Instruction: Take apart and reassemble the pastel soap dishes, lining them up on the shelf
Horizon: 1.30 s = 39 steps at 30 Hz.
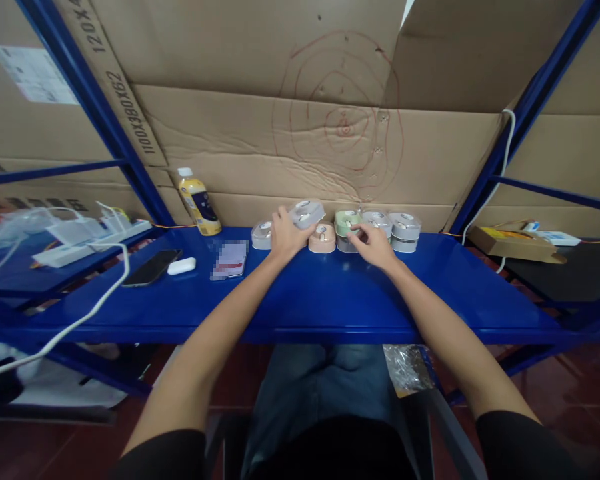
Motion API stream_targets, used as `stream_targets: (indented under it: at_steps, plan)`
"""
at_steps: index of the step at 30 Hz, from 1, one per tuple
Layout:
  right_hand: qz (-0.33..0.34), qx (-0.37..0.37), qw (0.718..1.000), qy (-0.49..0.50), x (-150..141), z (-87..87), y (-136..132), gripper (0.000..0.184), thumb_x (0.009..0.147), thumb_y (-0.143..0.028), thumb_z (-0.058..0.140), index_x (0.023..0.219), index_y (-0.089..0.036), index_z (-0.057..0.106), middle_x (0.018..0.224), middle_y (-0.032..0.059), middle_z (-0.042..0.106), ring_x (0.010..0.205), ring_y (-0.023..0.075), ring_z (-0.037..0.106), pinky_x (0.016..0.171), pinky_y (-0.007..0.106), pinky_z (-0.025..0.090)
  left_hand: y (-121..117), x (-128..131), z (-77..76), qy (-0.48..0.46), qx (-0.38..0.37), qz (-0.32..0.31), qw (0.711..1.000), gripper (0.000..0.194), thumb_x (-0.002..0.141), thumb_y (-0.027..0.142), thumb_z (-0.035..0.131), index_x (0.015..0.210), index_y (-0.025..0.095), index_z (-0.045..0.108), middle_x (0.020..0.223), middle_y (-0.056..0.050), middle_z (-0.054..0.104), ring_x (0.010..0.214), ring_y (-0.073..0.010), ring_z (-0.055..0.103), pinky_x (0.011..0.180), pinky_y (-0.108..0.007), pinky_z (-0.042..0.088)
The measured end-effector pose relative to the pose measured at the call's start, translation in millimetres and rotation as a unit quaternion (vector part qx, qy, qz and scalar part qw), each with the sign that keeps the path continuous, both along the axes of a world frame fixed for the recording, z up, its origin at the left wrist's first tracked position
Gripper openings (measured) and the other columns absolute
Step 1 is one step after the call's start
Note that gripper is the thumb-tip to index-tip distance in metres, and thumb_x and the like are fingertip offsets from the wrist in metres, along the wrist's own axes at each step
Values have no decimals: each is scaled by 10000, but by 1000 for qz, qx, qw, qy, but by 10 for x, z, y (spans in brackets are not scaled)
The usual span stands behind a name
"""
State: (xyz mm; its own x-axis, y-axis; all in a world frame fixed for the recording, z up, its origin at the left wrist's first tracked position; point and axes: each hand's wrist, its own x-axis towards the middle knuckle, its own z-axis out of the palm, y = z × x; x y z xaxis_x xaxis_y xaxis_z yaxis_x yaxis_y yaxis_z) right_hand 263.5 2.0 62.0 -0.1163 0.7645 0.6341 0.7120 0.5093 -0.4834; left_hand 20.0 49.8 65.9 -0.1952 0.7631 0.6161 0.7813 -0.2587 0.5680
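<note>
cardboard [210,127] backs my counter [310,293]; left fingers [282,221] grip a grey case [308,213], best held level; right fingers [361,235] touch green case [347,219], grasp unclear from here.

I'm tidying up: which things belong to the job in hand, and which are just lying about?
Job: grey box, in left hand; green box, at right hand; peach box; other boxes.
Lying about: bottle, phone, white case, blurred item, power strip.

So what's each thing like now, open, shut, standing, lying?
Yellow bottle: standing, cap on.
Black phone: lying flat, screen dark.
White case: shut.
Lifted grey box: tilted, in the left hand.
Leftmost grey box: on the blue table.
Peach box: on the table.
Green box: on another box, by the fingers of the right hand.
Rightmost grey boxes: stacked.
</note>
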Motion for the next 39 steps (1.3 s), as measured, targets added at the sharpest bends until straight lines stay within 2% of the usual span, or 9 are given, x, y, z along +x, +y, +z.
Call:
stream_targets:
  at_steps: [4,8,13,17,20,25,30,34,39]
  plan:
    - [-19,6,1000,14,17,36,-9,306,958,-431,594,1008,-174,752,697,41,709,635,202,632,662,331,473,154,377,25,68,-36,42,996,784,778,574,804,1310,91,492,1286,-264,576,1243,-441,576,1054,-509,462]
    - [-22,8,999,24,11,65,-38,310,976,-430,571,975,-179,753,695,36,705,633,192,625,648,316,454,173,573,-28,109,-52,54,991,781,846,611,720,1345,57,488,1309,-290,562,1252,-436,554,1073,-496,432]
    - [-13,3,1000,22,-17,81,-62,324,993,-432,555,955,-180,755,692,35,707,636,190,623,648,314,441,169,630,-110,136,-49,48,988,814,940,671,563,1404,11,463,1327,-319,543,1259,-450,545,1069,-497,422]
    - [-5,3,999,32,-19,71,-57,324,999,-436,551,941,-184,746,709,37,720,643,190,636,656,311,441,169,624,-157,141,-44,29,989,665,1021,613,420,1342,42,530,1303,-305,560,1248,-443,564,1063,-503,424]
    - [1,4,999,36,-13,60,-53,321,999,-435,548,925,-187,737,706,35,723,644,189,641,652,307,439,170,586,-167,143,-39,19,989,592,1044,559,380,1323,63,546,1280,-286,583,1223,-431,588,1045,-502,442]
    - [-4,-2,999,35,0,59,-51,335,1002,-442,531,935,-184,734,708,42,728,650,197,649,646,310,439,177,351,-103,147,-16,12,989,497,1054,472,370,1304,81,549,1244,-256,619,1224,-404,588,1058,-505,448]
    - [-6,1,999,35,0,54,-47,335,1001,-435,524,934,-186,738,712,47,727,667,205,657,650,314,442,123,-237,-11,175,-8,32,984,417,986,363,478,1303,102,549,1297,-238,592,1242,-384,568,1087,-513,440]
    - [-7,-1,1000,21,-13,42,-54,334,1000,-433,520,897,-198,733,717,45,727,656,205,637,637,320,425,97,-650,-43,213,-93,82,969,583,878,432,639,1376,142,546,1378,-264,537,1288,-448,533,1063,-546,439]
    - [-11,-12,1000,6,-6,31,-54,379,1013,-477,500,884,-201,726,711,41,719,671,205,634,645,314,424,186,-763,-163,238,-197,112,945,720,836,575,680,1432,198,540,1418,-287,528,1297,-485,529,1043,-563,433]
